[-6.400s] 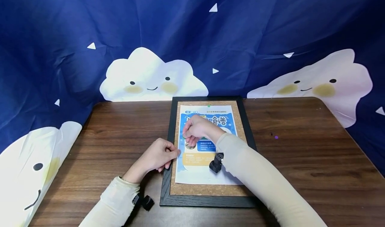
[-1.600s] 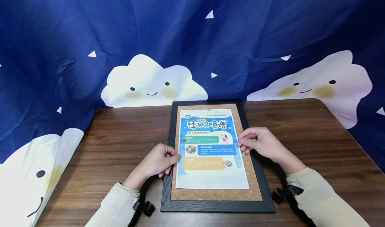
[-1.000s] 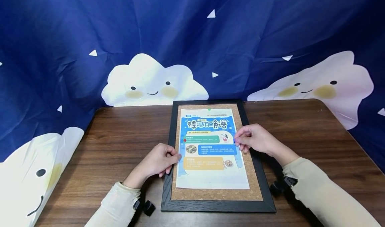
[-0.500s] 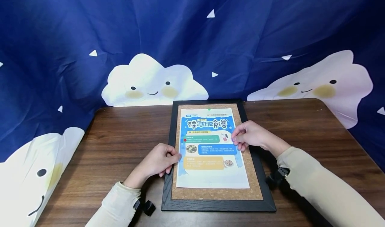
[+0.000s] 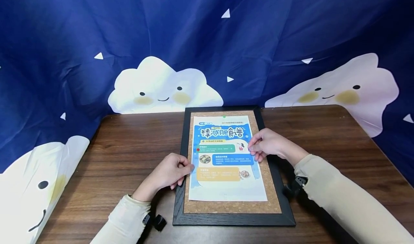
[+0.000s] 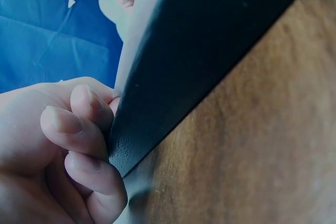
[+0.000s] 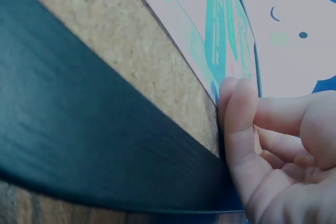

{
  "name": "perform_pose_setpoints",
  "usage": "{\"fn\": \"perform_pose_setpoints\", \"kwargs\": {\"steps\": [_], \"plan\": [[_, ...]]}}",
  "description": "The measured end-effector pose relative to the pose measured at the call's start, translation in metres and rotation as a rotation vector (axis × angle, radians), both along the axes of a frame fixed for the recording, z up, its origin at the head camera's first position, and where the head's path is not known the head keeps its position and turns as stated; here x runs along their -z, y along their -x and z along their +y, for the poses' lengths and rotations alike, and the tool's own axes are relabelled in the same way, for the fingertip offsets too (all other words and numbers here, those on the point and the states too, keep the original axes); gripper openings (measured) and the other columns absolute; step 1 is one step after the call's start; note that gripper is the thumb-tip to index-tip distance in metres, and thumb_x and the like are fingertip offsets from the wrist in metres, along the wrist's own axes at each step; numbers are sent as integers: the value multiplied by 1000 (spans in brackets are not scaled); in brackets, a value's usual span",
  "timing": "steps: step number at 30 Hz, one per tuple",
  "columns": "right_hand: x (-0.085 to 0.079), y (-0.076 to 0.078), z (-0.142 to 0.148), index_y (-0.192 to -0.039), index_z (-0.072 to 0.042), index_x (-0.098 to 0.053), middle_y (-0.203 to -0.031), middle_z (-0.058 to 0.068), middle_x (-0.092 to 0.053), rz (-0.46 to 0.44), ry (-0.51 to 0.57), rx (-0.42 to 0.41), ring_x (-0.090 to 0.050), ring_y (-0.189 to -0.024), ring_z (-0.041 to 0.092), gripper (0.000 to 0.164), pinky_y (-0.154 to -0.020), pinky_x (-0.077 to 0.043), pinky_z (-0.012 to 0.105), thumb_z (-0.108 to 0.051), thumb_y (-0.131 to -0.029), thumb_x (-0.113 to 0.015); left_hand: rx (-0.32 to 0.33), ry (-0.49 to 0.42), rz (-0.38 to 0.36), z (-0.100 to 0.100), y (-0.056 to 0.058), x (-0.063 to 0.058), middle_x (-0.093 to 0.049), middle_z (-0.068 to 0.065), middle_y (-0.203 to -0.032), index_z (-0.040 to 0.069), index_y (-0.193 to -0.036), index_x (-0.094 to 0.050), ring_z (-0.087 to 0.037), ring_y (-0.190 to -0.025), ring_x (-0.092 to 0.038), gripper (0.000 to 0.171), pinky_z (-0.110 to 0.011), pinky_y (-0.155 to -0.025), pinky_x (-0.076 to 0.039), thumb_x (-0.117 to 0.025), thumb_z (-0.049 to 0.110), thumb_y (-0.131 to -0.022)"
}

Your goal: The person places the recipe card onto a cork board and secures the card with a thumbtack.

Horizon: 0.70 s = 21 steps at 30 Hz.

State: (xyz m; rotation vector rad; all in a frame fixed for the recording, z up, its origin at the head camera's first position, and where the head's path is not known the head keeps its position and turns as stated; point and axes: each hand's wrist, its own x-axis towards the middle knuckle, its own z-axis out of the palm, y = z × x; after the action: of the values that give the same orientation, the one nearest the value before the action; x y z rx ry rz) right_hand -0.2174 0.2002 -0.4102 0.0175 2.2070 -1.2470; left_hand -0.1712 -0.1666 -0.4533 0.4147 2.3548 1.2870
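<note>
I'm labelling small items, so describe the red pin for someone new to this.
On the brown table lies a black-framed cork board bearing a printed poster. Near the poster's left edge, at the left end of its green text band, sits the red pin. Its colour sets it apart from the green pin at the poster's top edge.

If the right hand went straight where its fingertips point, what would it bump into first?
The right hand would probably meet the paper poster first, near its right edge; whether they touch now is hard to tell.
</note>
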Motion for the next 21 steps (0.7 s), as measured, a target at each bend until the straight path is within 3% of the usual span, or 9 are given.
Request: {"fn": "perform_pose_setpoints", "kwargs": {"steps": [21], "plan": [[-5,4,-5,-113,11,-65,-84,13,-67,-26,-38,-22,-69,-68,19,11,-68,-66,33,5,-104,-62,3,15,9,-1,2,3,-55,4,-48,12,-83,-71,-7,-32,-42,25,-22,-37,-35,-67,20,-106]]}}
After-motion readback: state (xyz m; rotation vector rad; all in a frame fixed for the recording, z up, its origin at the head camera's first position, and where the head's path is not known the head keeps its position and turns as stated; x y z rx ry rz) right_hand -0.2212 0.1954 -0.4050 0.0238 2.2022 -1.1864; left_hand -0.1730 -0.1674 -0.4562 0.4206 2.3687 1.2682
